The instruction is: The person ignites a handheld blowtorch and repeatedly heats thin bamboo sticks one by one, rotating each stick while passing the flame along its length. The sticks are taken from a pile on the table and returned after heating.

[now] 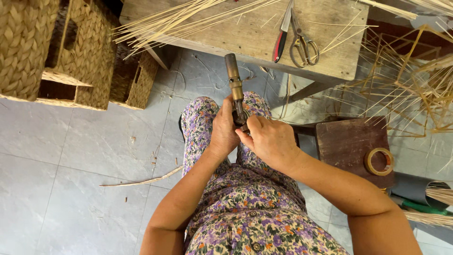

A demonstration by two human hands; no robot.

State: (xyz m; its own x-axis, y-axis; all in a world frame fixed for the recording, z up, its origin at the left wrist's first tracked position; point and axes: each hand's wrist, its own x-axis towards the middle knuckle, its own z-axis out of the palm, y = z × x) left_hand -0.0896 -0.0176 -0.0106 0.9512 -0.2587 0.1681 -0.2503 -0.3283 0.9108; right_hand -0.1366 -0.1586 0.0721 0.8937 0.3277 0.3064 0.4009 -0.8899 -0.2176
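Both hands, L [222,130] & R [270,140], grip brass torch [234,85] over lap.

Both hands meet over the lap: the left hand [222,130] and right hand [271,139] grip a brass torch [234,85], nozzle pointing toward the wooden tabletop [245,35] bearing scissors [302,40] and reed strips [174,19].

packages: none in view | labels: none in view | signs: none in view | screens: none in view
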